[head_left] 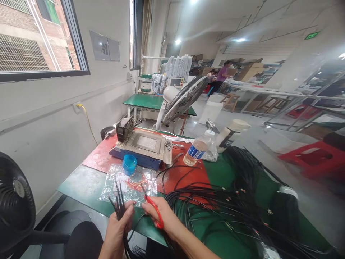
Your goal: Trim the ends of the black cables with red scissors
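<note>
My left hand (pixel 120 226) is closed round several black cables (pixel 118 199), whose cut ends point up and away from me. A small red bit shows at its thumb tip. Close by on the right, my right hand (pixel 161 214) grips red-handled scissors (pixel 155 208), with the blades pointing up and left. Beyond both hands lies a clear plastic bag (pixel 110 185), strewn with small red and yellowish scraps (pixel 136 184). A blue round container (pixel 129 164) stands at the bag's far side. Right of my right hand spreads a large bundle of black cables (pixel 199 196).
A blue-based machine (pixel 137 158) with a small black fan sits behind the bag. A labelled bottle (pixel 194 153) stands right of it. A white standing fan (pixel 185 99) rises past the table, and a black fan (pixel 16 194) is at far left. People are at work far back.
</note>
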Demonstrator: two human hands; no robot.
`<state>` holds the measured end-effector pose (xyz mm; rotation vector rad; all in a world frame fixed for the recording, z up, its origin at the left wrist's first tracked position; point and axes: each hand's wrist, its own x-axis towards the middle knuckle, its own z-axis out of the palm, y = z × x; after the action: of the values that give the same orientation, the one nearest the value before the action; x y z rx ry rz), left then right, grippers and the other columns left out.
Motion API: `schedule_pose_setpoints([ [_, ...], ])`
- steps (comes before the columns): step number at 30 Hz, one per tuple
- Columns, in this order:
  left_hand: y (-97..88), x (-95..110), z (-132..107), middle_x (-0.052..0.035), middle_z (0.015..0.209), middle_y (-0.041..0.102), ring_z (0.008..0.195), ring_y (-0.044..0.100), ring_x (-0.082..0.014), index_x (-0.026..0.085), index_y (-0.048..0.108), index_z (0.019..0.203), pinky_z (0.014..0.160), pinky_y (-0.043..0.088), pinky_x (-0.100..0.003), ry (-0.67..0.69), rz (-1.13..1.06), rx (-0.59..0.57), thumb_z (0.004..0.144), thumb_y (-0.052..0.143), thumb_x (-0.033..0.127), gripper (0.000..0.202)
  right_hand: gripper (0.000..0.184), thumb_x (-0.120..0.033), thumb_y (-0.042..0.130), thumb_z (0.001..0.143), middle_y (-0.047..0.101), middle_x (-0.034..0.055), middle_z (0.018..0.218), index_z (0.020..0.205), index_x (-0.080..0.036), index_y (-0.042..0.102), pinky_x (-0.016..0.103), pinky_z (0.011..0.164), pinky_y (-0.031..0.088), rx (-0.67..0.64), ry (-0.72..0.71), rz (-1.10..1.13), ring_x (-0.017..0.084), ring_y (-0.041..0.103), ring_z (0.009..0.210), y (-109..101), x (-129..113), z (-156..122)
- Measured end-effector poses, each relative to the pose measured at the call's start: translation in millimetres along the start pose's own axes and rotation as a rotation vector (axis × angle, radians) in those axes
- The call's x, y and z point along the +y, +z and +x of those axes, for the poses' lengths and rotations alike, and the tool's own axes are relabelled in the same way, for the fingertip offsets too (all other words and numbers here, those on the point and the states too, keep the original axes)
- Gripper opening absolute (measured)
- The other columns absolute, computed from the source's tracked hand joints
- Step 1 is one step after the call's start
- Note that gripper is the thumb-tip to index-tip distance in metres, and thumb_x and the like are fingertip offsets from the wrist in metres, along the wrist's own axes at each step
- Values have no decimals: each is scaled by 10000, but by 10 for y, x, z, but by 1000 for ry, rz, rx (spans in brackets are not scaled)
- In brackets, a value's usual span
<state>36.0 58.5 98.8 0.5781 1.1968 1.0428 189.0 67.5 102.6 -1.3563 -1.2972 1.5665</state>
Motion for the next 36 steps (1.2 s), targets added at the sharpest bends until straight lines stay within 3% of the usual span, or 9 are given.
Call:
schedule_pose_setpoints([
  [3,-30,-36,-40,73,452,380,444,263,-38,97,666,889,455,143,-212,-7,-39,-13,546,770,411,476,492,-641,581,694,399,-80,440,653,-156,509,164,320,183,-1,80,237,30,299,322,64,-48,31],
  [8,-50,-74,-91,55,425,424,427,300,-41,104,657,782,445,160,-208,7,3,-26,564,755,422,398,484,-616,650,640,420,-77,438,632,-158,495,159,279,143,-58,124,344,25,292,297,173,-143,25],
  [11,-54,-82,-108,51,431,437,429,314,-48,108,656,783,443,172,-209,12,11,4,567,749,432,400,477,-616,633,659,412,-78,443,631,-163,487,173,309,169,-66,88,283,33,307,314,211,-120,7],
  [17,-64,-67,-155,72,448,380,445,267,-50,104,646,815,451,148,-223,6,39,-14,606,719,448,409,420,-518,694,660,394,-70,493,602,-146,507,194,430,226,46,-108,-26,48,343,450,227,-51,-37],
  [22,-55,-60,-191,75,449,337,456,211,-53,143,572,673,459,137,-235,-2,2,-125,700,645,432,300,452,-584,655,657,410,-83,433,619,-167,484,173,325,150,-117,200,346,36,307,315,256,-104,-51],
  [25,-56,-69,-183,64,452,348,461,204,-56,143,568,666,460,149,-235,-25,-45,-200,738,603,429,296,438,-562,657,663,435,-75,432,610,-153,508,153,300,133,-145,328,496,29,323,298,287,-106,-55],
  [32,-88,-76,-156,59,471,356,447,168,-50,141,570,671,444,112,-235,-8,-24,-265,793,528,404,293,502,-631,630,657,448,-67,417,614,-140,533,141,270,148,-133,266,516,27,340,289,316,-55,-60],
  [36,-62,-61,-196,70,449,319,443,166,-49,144,557,644,444,114,-235,10,3,-227,783,540,414,305,510,-642,621,665,439,-67,423,633,-140,533,153,283,149,-127,200,431,26,323,287,308,-57,-65],
])
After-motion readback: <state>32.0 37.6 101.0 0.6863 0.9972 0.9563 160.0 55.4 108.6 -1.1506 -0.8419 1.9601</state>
